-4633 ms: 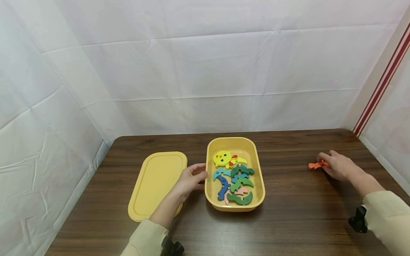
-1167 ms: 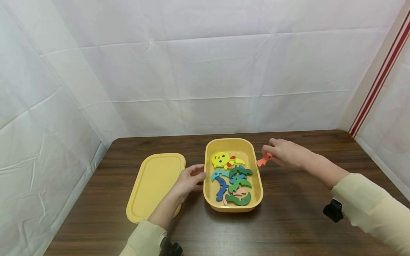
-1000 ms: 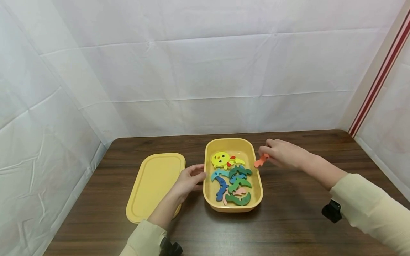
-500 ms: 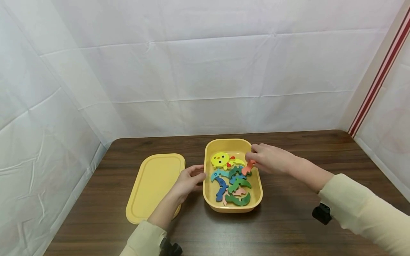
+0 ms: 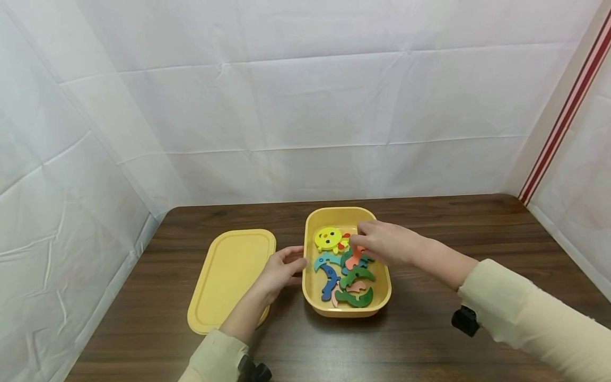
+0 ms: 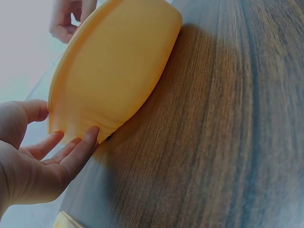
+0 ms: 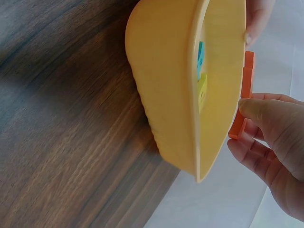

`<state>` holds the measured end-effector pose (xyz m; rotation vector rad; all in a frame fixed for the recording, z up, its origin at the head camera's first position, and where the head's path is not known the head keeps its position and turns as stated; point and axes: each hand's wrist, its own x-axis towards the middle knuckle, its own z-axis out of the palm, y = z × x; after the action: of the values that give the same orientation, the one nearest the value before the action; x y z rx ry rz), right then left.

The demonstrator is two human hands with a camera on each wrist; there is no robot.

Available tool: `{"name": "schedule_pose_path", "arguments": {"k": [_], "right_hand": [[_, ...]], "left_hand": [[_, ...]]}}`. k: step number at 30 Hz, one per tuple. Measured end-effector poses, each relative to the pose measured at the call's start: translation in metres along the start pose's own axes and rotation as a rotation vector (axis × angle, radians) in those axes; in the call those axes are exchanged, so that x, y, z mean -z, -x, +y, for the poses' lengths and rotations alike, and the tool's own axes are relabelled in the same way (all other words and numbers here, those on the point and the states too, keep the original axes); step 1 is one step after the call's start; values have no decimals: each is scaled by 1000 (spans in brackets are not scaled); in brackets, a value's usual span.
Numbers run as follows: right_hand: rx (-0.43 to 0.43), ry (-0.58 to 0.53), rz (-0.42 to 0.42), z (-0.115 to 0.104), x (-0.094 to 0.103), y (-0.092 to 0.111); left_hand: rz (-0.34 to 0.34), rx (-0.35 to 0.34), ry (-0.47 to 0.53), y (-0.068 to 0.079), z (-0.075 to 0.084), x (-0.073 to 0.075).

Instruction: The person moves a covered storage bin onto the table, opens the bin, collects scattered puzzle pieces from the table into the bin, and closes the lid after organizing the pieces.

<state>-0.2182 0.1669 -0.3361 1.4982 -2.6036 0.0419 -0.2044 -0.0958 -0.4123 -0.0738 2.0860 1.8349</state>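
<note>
My right hand (image 5: 389,242) pinches an orange puzzle piece (image 5: 354,259) between thumb and fingers, over the inside of a yellow plastic box (image 5: 347,313). In the right wrist view the piece (image 7: 247,76) shows edge-on above the box rim. Fairly straight fingers of my left hand (image 5: 282,270) touch the box's left side; the left wrist view shows them against its outer wall (image 6: 114,61). In the box lie a yellow round-faced piece (image 5: 328,239), a dark blue piece (image 5: 329,281), a light blue one (image 5: 327,259), several green pieces (image 5: 357,298) and pink ones (image 5: 357,286).
Left of the box, partly behind my left forearm, a flat yellow lid (image 5: 234,270) lies on the dark wooden table (image 5: 420,339). White cloth (image 5: 305,106) hangs behind the table and at both sides.
From the table's right side, my right hand has brought the orange piece leftward, past the box's right rim and over the other pieces. My left hand has stayed at the box.
</note>
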Motion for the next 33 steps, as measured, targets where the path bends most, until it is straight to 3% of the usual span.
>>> {"name": "schedule_pose_path", "arguments": {"k": [15,25,33], "right_hand": [[4,-17,-37,-15,5,-23],[56,-7,-45,-22,-4,-32],[31,-17,-85,-26,-9,-35]], "left_hand": [[-4,-8,8,1,0,0],[8,2,-3,-1,-1,0],[7,0,-5,-2,-2,1]]}}
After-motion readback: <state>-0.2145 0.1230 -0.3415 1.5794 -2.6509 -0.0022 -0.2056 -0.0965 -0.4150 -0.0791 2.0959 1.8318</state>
